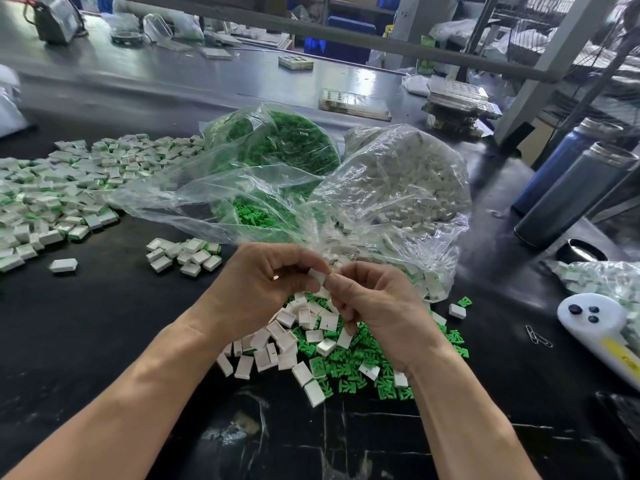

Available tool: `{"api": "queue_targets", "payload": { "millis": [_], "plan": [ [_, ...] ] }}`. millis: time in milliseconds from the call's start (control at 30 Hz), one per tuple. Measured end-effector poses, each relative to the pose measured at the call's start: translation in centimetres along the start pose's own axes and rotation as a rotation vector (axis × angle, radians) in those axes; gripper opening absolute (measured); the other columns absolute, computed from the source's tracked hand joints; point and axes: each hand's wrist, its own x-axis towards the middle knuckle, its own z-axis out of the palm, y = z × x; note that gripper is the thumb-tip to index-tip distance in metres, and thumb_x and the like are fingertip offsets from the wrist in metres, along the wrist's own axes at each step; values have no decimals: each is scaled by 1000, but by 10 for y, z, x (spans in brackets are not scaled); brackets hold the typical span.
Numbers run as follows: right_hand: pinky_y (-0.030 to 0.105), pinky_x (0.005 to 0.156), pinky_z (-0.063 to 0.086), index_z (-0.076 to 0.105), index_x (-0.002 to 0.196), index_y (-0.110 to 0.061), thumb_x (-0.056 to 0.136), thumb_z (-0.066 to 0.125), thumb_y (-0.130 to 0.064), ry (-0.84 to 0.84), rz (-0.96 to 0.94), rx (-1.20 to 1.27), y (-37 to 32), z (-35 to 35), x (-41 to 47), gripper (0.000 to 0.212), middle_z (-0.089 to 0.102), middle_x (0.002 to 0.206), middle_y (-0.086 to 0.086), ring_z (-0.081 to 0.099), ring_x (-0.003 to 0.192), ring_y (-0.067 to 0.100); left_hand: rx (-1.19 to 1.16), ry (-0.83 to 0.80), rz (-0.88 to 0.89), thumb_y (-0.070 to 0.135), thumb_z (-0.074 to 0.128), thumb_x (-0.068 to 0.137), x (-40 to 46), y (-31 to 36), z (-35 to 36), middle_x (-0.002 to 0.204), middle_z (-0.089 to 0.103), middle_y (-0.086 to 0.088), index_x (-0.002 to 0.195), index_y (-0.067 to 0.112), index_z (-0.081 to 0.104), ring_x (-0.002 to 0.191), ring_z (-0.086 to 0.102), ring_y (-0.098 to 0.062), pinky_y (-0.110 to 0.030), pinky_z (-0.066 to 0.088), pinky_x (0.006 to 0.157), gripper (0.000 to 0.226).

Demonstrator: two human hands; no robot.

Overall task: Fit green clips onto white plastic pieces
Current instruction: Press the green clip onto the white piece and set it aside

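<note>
Pinching one small, boxy white plastic piece (pixel 317 277) between my left hand (pixel 258 284) and right hand (pixel 372 303), I am holding it above a mixed heap of smooth white blocks and forked green clips (pixel 363 370) on the glossy black surface (pixel 86 323).

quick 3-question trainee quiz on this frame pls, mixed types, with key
1. True or false: both hands meet on one white piece.
2. Which bag sits further left? A) green clips B) white pieces
3. Fill in: the big heap of finished pieces lies to the person's ____.

Key: 1 true; 2 A, the bag of white pieces is to its right; 3 left. Loose clips and white pieces lie mixed under the hands.
</note>
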Motion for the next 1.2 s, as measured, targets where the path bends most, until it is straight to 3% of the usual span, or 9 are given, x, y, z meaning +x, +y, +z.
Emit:
{"api": "queue_targets", "payload": {
  "millis": [233,333,433,533,667,900,1033,1100,1200],
  "plan": [
    [27,51,50,73,87,0,93,76,-22,121,25,81,-6,12,-2,23,64,70,7,54,56,16,-57,97,1,-8,75,86,-1,0,6,91,79,4,100,16,79,88,76,-11,-22,60,81,27],
    [26,50,49,72,86,-1,93,76,-21,188,52,76,-7,17,-4,22,66,71,8,54,55,15,-15,111,-15,-4,75,88,-2,-1,9,90,78,5,100,18,79,89,76,-14,-29,62,83,26],
    [25,51,49,74,86,-5,93,76,-24,231,45,63,-9,18,-4,20,69,72,7,54,56,15,1,127,-31,1,76,89,-1,0,11,90,78,11,99,23,79,87,75,-9,-25,60,82,25],
    [25,52,49,74,88,-6,98,71,-24,250,3,50,-10,16,-4,20,72,74,6,56,58,15,3,161,-35,13,78,87,0,2,14,93,78,12,102,23,80,90,73,-7,-17,55,79,18],
    [27,51,47,74,91,-5,102,62,-32,243,-8,49,-11,18,-4,31,71,75,5,56,60,16,2,187,-37,32,74,84,1,4,14,95,71,7,99,24,81,94,69,-14,-20,54,81,19],
    [30,51,46,75,94,-6,103,46,-50,159,-25,34,-13,26,-5,54,71,85,19,58,64,19,-96,182,-12,16,75,93,-1,6,18,86,77,5,97,17,81,80,71,-9,-18,52,72,8],
    [30,52,45,70,91,-3,105,48,-43,160,-50,17,-12,25,-5,49,66,77,7,56,64,18,-52,146,22,12,73,94,-2,4,18,83,75,1,98,17,76,79,74,-21,-41,62,73,7],
    [28,51,45,68,92,1,104,51,-43,172,-58,22,-12,25,-4,49,64,73,5,55,61,16,12,122,32,14,74,94,-2,4,18,83,75,3,101,19,74,79,74,-21,-45,62,76,8],
    [25,49,46,67,89,1,102,51,-47,188,-70,33,-12,25,-5,52,64,71,3,55,58,15,56,105,40,21,75,93,-2,5,17,84,74,11,100,25,72,79,72,-12,-29,60,75,8]
  ]
}}
